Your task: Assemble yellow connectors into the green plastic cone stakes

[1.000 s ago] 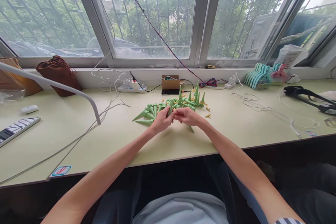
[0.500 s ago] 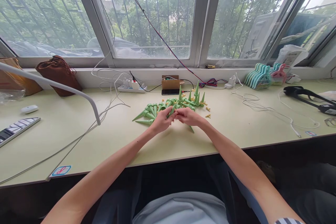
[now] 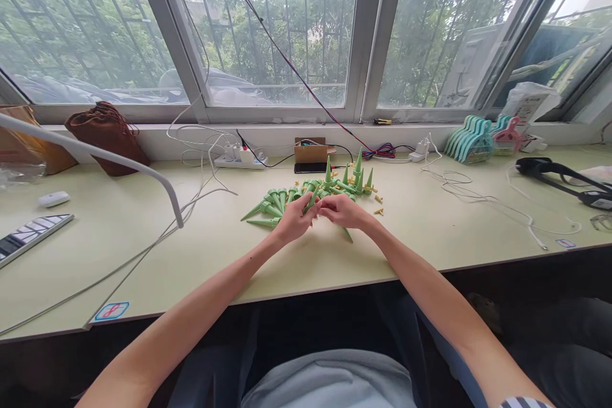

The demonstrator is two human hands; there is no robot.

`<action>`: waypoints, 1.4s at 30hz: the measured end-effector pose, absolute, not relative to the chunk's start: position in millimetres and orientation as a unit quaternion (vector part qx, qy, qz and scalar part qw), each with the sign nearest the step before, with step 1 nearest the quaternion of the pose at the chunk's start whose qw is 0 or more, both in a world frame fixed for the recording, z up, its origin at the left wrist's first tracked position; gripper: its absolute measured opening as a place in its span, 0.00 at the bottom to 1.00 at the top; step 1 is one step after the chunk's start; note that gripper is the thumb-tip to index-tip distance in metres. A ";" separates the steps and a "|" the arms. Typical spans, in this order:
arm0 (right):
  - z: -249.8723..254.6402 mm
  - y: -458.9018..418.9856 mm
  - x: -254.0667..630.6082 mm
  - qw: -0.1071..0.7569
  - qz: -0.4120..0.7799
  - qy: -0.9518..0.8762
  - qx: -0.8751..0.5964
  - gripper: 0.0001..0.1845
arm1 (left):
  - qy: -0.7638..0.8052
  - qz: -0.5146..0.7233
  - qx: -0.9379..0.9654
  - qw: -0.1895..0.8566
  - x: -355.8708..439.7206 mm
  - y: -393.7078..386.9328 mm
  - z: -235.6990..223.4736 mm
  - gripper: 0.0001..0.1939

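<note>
My left hand [image 3: 295,222] is closed around a green plastic spike [image 3: 313,197], whose pointed end sticks up between thumb and fingers. Close against it, my right hand [image 3: 340,211] pinches at the spike's lower end; whatever lies between its fingertips is hidden. Behind both hands spreads a pile of similar green spikes [image 3: 272,197], some lying flat. Several stand upright on the right, one of them a tall spike [image 3: 358,169]. Small yellow valve-like pieces [image 3: 379,211] lie among and beside them. Another spike's tip [image 3: 348,236] pokes out below my right hand.
A phone [image 3: 310,167] lies before a small cardboard box [image 3: 310,152] at the back. To the left are a power strip [image 3: 241,160], a brown pouch [image 3: 109,139] and a white lamp arm [image 3: 162,185]. Turquoise hangers [image 3: 471,140] and black goggles [image 3: 559,180] are at right.
The spike in my left hand has tilted to the right from nearly upright. Both hands stay together in nearly the same place; the pile looks unchanged.
</note>
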State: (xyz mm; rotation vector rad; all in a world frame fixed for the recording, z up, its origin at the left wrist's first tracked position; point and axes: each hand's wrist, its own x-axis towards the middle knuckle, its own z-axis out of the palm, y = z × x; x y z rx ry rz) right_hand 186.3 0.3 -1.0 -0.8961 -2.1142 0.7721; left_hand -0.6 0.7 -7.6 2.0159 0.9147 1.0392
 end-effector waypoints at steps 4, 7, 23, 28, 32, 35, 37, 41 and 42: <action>0.8 -0.6 186.2 0.382 0.270 -0.803 -0.369 0.12 | 0.376 0.426 0.739 0.362 1.8 -0.2 -4.5 0.15; 2.6 -0.7 186.9 0.413 0.251 -0.789 -0.379 0.15 | 0.381 0.438 0.715 0.389 2.0 -0.7 -3.1 0.15; 0.6 -1.0 183.0 0.435 0.307 -0.768 -0.356 0.19 | 0.358 0.354 0.802 0.320 0.1 -3.9 -9.4 0.18; -1.9 0.2 182.4 0.441 0.317 -0.759 -0.358 0.19 | 0.363 0.345 0.819 0.281 0.5 -5.5 -8.3 0.18; -0.7 -2.0 181.0 0.463 0.278 -0.753 -0.376 0.19 | 0.362 0.344 0.823 0.270 1.2 -5.8 -8.6 0.20; 4.4 -5.2 182.8 0.498 0.247 -0.736 -0.386 0.19 | 0.357 0.351 0.818 0.283 1.8 -5.1 -8.5 0.20; 8.7 -6.1 186.9 0.522 0.213 -0.719 -0.406 0.18 | 0.359 0.357 0.809 0.300 2.3 -4.9 -7.7 0.21; 14.7 -1.4 203.2 0.560 0.087 -0.677 -0.469 0.17 | 0.368 0.359 0.797 0.318 3.1 -5.0 -6.0 0.21; 15.3 0.9 208.3 0.566 0.058 -0.666 -0.482 0.18 | 0.372 0.359 0.796 0.316 3.2 -5.1 -5.8 0.21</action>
